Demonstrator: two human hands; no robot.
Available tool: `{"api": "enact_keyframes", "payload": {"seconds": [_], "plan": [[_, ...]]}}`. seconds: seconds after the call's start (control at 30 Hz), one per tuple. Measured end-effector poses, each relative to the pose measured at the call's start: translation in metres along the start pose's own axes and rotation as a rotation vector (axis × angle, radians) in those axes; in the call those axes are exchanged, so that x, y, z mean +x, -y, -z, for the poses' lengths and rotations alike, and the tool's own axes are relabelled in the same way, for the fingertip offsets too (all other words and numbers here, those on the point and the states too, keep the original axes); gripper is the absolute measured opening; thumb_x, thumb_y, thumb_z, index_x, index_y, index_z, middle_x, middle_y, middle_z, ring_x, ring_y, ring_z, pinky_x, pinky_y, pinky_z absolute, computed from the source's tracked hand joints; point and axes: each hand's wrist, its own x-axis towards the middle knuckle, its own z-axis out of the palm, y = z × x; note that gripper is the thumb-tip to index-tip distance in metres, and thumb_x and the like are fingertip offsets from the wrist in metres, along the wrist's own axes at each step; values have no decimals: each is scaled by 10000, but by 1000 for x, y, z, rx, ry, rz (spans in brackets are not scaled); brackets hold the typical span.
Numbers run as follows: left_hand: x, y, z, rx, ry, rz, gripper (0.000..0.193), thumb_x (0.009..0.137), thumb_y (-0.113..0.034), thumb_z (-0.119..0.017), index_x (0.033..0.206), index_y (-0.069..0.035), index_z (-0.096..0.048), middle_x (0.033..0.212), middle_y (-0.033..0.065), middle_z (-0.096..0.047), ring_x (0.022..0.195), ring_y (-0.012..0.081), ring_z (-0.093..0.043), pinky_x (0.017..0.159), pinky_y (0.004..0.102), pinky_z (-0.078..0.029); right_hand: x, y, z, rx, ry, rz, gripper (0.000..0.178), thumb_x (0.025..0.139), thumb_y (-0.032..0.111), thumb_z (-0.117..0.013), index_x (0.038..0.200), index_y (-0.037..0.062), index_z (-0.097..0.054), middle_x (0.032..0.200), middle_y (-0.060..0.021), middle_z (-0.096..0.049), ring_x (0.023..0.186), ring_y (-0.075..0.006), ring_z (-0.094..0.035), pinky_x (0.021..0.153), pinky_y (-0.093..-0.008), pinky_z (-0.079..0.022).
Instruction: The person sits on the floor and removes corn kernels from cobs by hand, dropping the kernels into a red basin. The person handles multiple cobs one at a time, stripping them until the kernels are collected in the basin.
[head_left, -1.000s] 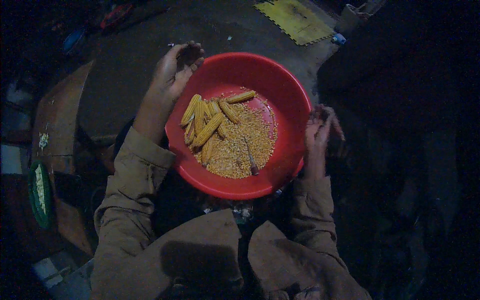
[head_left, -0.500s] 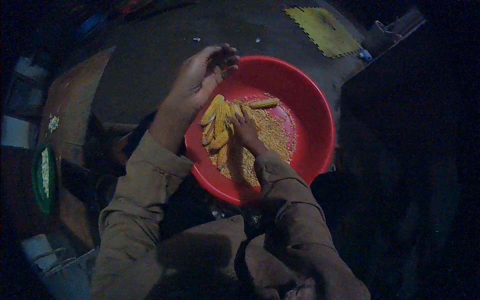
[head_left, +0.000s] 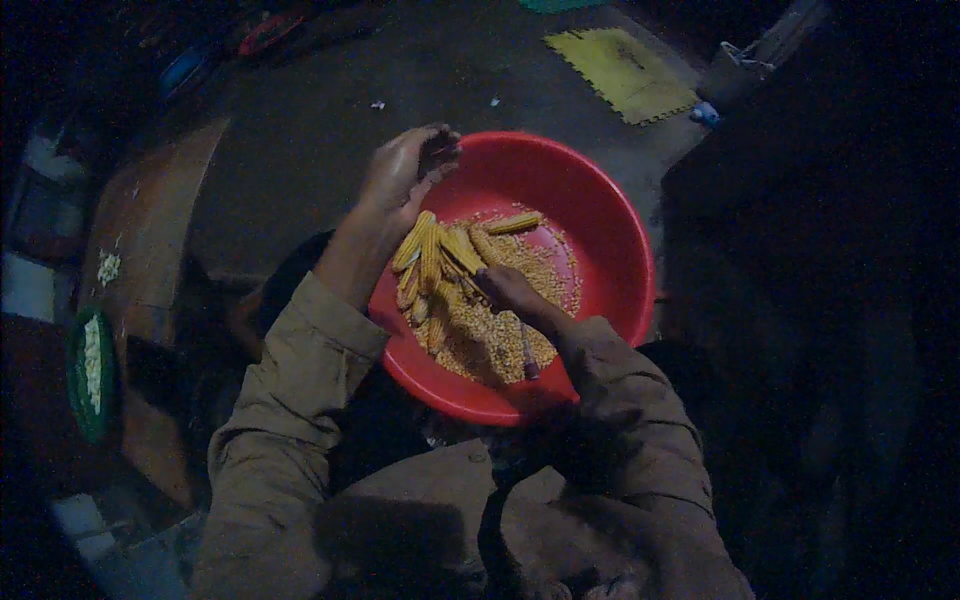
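Observation:
A red plastic basin (head_left: 612, 225) sits in front of me, holding loose yellow corn kernels (head_left: 540, 265) and several corn cobs (head_left: 430, 250) piled at its left side. My right hand (head_left: 510, 290) is inside the basin, its fingers closed at the near end of a yellow corn cob (head_left: 460, 250). My left hand (head_left: 400, 170) lies along the basin's upper left rim, fingers loosely curved and apart, with nothing seen in them. Another cob (head_left: 515, 223) rests on the kernels at the far side. Near my right wrist is a small dark-tipped piece (head_left: 530, 360), too dim to name.
A yellow foam mat (head_left: 625, 75) lies on the dark floor at far right, with a blue item (head_left: 705, 114) at its corner. Left of me stand a brown board (head_left: 155, 215) and a green tray (head_left: 78, 375) with pale contents. Small white scraps (head_left: 377, 104) dot the floor.
My right hand has drawn slightly nearer and right, and its fingers have closed on a cob. The view has shifted a little, with the basin lower and to the left. My left hand keeps its place.

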Motion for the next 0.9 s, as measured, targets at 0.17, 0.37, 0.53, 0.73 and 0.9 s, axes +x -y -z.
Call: {"api": "enact_keyframes", "payload": {"seconds": [0.17,0.37,0.53,0.73,0.9], "plan": [[6,25,-10,318,-24,-56,341,896,-298,-573,1108,-31,-565,1067,86,-600,1007,189,-566,886,347,-452,-85,118,-7,580,23,64,388,966,437,-377,1106,98,-505,809,-99,-614,537,-138,-541,372,-230,-387],[-25,38,-38,419,32,-170,720,861,-383,-629,1318,81,-321,1267,215,-464,1212,280,-424,1047,361,-313,-123,126,-20,664,25,145,423,966,441,-373,1200,99,-457,853,-118,-612,567,-160,-566,396,-234,-426],[-38,29,-43,-39,326,216,333,924,-183,-537,1174,4,-422,1061,136,-553,991,283,-602,830,401,-542,-128,134,-33,680,75,144,532,913,468,-484,1213,29,-456,874,-113,-607,638,-169,-584,506,-246,-470],[-29,51,-36,48,393,132,229,937,-231,-523,1067,-47,-486,926,76,-586,808,170,-618,722,322,-548,-127,143,-39,582,143,119,388,911,377,-533,1092,35,-510,812,-60,-595,636,-143,-579,532,-263,-482],[-27,57,-47,167,281,107,270,920,-297,-553,1045,-68,-482,847,64,-588,744,155,-609,643,294,-529,-121,140,-40,501,69,173,341,914,376,-525,1012,49,-525,748,-30,-567,613,-125,-561,515,-260,-468]]}}
